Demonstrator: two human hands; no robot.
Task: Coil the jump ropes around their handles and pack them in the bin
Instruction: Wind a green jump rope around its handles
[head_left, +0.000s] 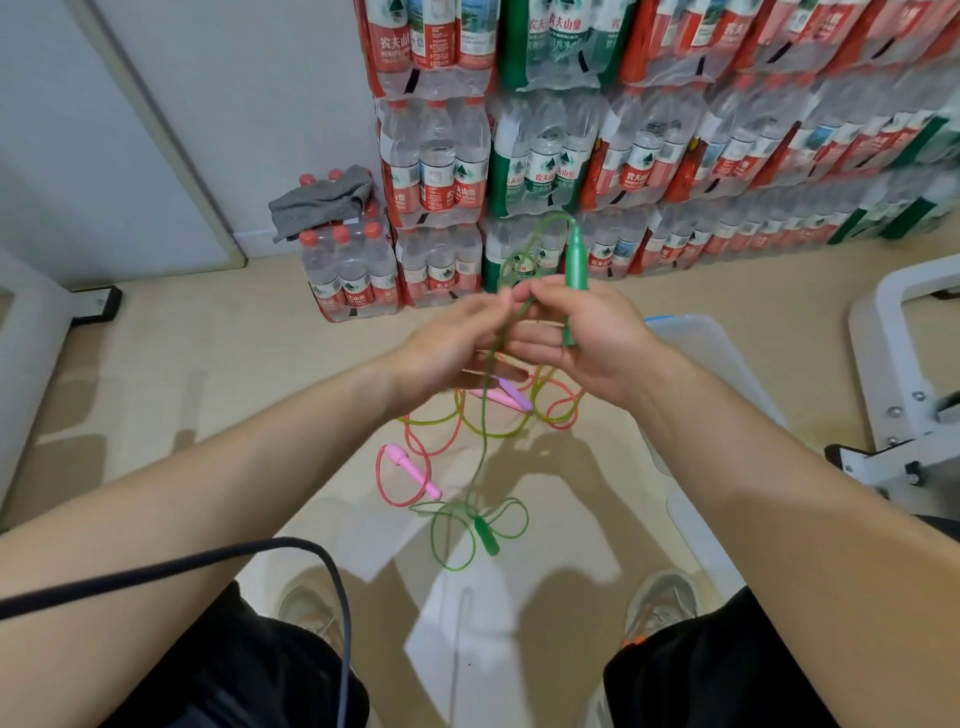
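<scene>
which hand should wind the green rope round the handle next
Left, probably. The left hand pinches the green rope just beside the handle, so it can loop it round. The right hand grips the handle upright and should only hold it steady.

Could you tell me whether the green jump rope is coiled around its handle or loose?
Loose: the green rope hangs from the handle in the right hand to slack loops by its other handle.

Bright, even light from above lays soft overlapping shadows of the 2 arms on the floor (171, 395). The left hand (447, 343) is smeared by motion (fingers worst). Wide-angle bending curves the door frame (174, 145); the bottle packs (857, 156) at right look soft.
</scene>
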